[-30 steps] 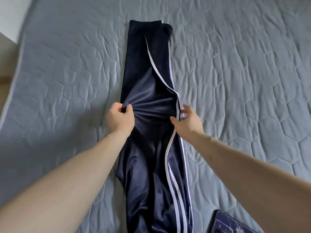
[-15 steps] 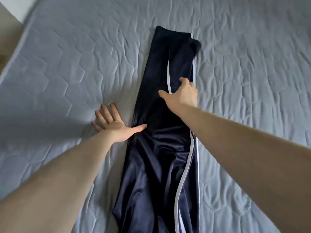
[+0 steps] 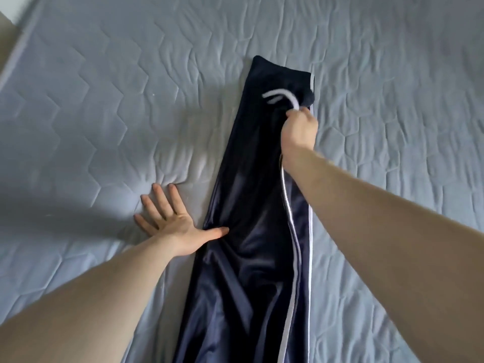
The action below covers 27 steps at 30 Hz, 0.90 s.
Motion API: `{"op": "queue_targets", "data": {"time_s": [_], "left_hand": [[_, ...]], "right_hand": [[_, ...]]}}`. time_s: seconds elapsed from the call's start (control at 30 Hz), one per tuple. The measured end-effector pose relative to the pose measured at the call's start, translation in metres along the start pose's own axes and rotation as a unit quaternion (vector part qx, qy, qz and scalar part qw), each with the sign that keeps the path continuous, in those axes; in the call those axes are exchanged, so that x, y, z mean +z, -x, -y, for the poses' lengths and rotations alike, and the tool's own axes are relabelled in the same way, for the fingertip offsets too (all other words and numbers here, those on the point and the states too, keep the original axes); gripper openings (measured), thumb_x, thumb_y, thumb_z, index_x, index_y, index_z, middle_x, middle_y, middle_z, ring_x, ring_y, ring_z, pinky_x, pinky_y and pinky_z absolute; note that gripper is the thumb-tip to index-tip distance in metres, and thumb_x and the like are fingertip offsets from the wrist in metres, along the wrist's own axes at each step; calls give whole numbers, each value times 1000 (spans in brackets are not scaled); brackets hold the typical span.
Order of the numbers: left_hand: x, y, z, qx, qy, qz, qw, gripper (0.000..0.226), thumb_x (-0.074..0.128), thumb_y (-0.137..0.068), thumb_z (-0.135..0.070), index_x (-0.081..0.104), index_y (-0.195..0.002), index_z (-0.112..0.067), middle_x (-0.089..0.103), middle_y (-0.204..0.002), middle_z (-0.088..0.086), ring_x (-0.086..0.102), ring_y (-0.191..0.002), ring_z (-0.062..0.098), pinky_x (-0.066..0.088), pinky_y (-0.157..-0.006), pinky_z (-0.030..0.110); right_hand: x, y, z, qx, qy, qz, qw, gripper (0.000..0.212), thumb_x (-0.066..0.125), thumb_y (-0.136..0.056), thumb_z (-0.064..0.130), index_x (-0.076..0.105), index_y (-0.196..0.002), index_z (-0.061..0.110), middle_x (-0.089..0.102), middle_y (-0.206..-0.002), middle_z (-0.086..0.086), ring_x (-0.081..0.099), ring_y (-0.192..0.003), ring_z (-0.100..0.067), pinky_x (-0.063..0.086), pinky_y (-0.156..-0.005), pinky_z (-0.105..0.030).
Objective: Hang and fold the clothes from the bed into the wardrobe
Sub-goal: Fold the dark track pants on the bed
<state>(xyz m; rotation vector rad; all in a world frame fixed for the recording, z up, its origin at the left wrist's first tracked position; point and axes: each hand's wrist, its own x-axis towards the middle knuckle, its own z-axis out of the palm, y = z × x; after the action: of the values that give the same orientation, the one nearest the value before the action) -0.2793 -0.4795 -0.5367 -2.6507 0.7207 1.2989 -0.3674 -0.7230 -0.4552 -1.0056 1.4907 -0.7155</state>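
Dark navy track pants [image 3: 251, 231] with white side stripes lie lengthwise on the grey quilted bed [image 3: 104, 113], legs folded one over the other. My left hand [image 3: 170, 226] rests flat on the bed beside the pants' left edge, fingers spread, thumb touching the fabric. My right hand [image 3: 298, 132] is closed near the far end of the pants, pinching the upper layer with its white stripe, which curls up blurred above the fist.
The bed's left edge [image 3: 10, 61] runs diagonally at the top left, with floor or wall beyond it. Quilted bedcover stretches on both sides of the pants.
My right hand slid farther up the pants and closed on the striped edge, lifting it. My left hand let go of the fabric and now lies flat on the bed.
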Motion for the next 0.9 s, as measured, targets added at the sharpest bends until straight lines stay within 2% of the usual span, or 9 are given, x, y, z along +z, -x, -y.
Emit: {"op": "queue_targets", "data": {"time_s": [0.1,0.17,0.27,0.37,0.5,0.6,0.67,0.77,0.9], "left_hand": [[-2,2,-1,0,1,4,1000,168,24,-15,-117,-65,-123,-24,-69,-133,10,-60,-126,42,-36,-98,63],[-2,2,-2,1,2,1,1000,168,25,-15,-117,-64,-124,-25,-69,-133,10,-64,-122,39,-39,-95,61],[-2,3,-2,5,4,-6,1000,168,28,-16,-116,-64,-124,-27,-69,-134,9,-67,-119,35,-42,-93,58],[-1,3,-4,10,4,-10,1000,168,30,-17,-116,-63,-125,-28,-69,-135,8,-67,-120,34,-42,-93,57],[-1,2,-4,2,-3,-13,1000,170,28,-16,-117,-60,-130,-27,-69,-134,8,-62,-126,38,-36,-100,61],[1,1,-4,4,-2,-20,1000,170,27,-14,-117,-62,-127,-27,-69,-134,8,-61,-126,39,-32,-104,63],[1,1,-6,5,-1,-25,1000,169,27,-13,-116,-64,-124,-28,-69,-134,7,-59,-129,40,-31,-106,64],[1,0,-2,6,-5,-42,999,166,27,-13,-117,-65,-120,-28,-68,-135,6,-55,-133,40,-28,-109,65],[3,4,-6,4,1,-50,999,174,27,-12,-117,-55,-135,-26,-62,-143,6,-49,-140,39,-26,-111,65]], "right_hand": [[8,-13,31,117,-188,53,974,20,54,-90,19,73,-86,11,73,-85,-7,71,-83,-30,60,-89,-40],[8,-24,30,121,-216,42,968,20,54,-90,20,69,-80,14,73,-81,-5,72,-79,-28,62,-86,-42],[4,-37,18,122,-157,19,980,33,41,-105,24,62,-126,9,62,-100,0,60,-81,-14,56,-72,-26],[-12,-52,-11,113,-63,-98,987,46,48,-106,28,47,-151,17,57,-142,-4,59,-123,-20,52,-104,-31],[-28,-51,-27,110,41,-83,990,35,55,-99,18,64,-132,23,68,-118,-3,67,-108,-25,58,-98,-40],[-27,-51,-19,69,-4,-60,996,18,55,-102,25,69,-113,25,65,-87,9,65,-88,-15,58,-84,-30],[-28,-49,-6,59,-39,-43,997,14,59,-102,30,66,-112,23,65,-88,14,61,-79,-9,54,-76,-25],[-29,-38,-11,34,25,-21,999,51,65,-100,34,51,-146,18,61,-122,4,60,-102,-15,51,-94,-30],[-56,38,-69,15,127,-16,992,76,82,-82,40,41,-143,18,58,-127,1,62,-106,-16,48,-89,-28]]}}
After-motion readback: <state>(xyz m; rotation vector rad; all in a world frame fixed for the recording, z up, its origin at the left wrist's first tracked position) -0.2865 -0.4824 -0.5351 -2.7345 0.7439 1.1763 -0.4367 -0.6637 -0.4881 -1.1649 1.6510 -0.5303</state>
